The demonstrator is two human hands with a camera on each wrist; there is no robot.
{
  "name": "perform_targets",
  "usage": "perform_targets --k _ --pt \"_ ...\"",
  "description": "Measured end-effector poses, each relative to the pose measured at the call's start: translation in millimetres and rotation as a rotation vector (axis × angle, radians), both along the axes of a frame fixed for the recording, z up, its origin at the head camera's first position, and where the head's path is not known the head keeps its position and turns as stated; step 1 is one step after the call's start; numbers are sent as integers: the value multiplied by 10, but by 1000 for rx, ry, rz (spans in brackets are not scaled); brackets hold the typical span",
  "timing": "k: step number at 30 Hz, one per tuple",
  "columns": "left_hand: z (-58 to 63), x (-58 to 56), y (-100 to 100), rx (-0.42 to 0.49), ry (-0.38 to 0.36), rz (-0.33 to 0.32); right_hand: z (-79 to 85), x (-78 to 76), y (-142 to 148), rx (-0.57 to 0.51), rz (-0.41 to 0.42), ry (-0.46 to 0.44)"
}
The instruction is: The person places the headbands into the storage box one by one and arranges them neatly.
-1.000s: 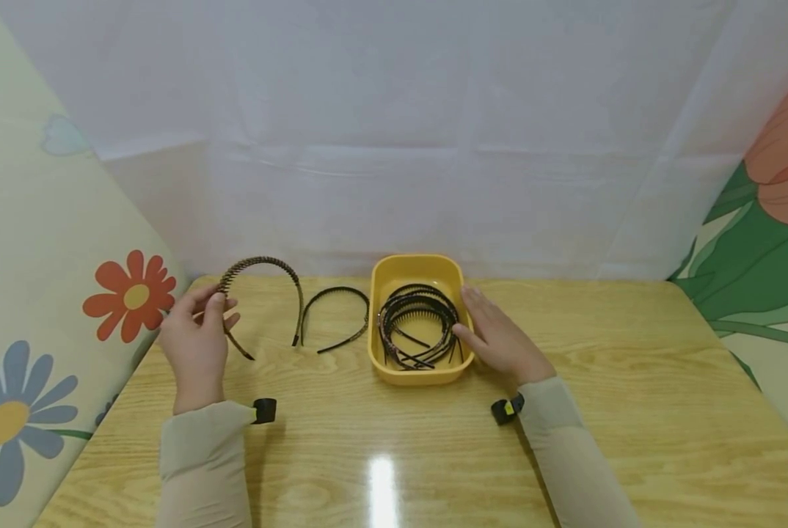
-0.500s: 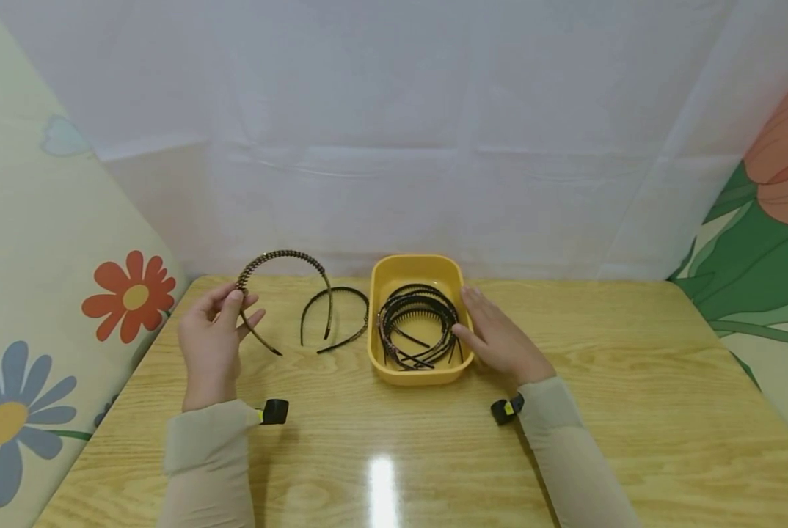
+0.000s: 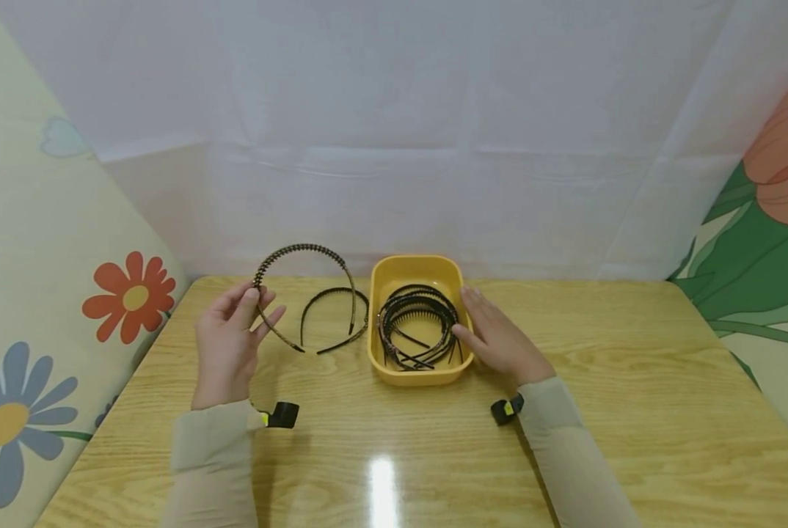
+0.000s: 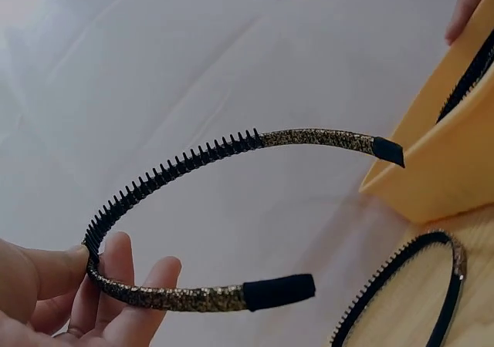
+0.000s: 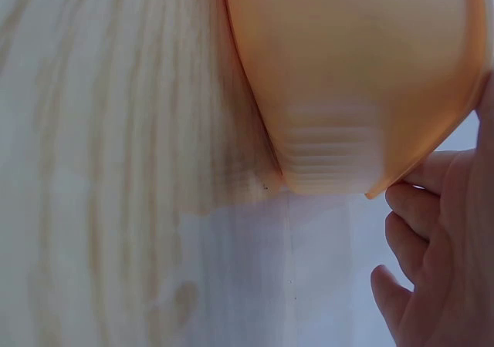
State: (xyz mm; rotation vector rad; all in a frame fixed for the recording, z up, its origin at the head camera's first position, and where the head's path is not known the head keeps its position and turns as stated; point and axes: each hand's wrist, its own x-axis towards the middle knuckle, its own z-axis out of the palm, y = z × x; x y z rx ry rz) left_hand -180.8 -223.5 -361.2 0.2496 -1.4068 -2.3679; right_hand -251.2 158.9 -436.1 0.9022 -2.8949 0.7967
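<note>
My left hand [image 3: 227, 348] pinches a headband [image 3: 304, 248] with black teeth and glittery gold-and-black ends, holding it raised with the open side down. In the left wrist view, thumb and fingers grip this headband [image 4: 174, 170] on one side, near where the teeth end. Behind it, a second black toothed headband [image 3: 307, 308] lies on the table, left of a yellow plastic container [image 3: 420, 378]. Several dark headbands [image 3: 414, 292] are piled inside that container. My right hand [image 3: 502, 341] rests against the container's right rim, fingers extended; the right wrist view shows fingertips touching the rim.
A wood-grain table [image 3: 381, 433] carries everything. White cloth [image 3: 394, 147] hangs along its back edge. Flower-patterned panels stand at the left [image 3: 37, 293] and right [image 3: 777, 257]. Each wrist wears a small black strap-on device [image 3: 282, 415].
My left hand has moved right with the headband, which now overlaps the one on the table in the head view. The right hand and the container have stayed in place.
</note>
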Motion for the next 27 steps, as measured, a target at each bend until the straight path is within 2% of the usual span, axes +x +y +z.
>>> perform_targets --k 7,18,27 --pt "2 -27 73 44 1 -82 14 13 -3 -5 -5 -6" --pt "-28 -76 253 147 -8 -163 43 23 -12 -4 -5 -9" --pt "-78 -138 442 180 -53 -169 39 16 -27 -8 -3 -4"
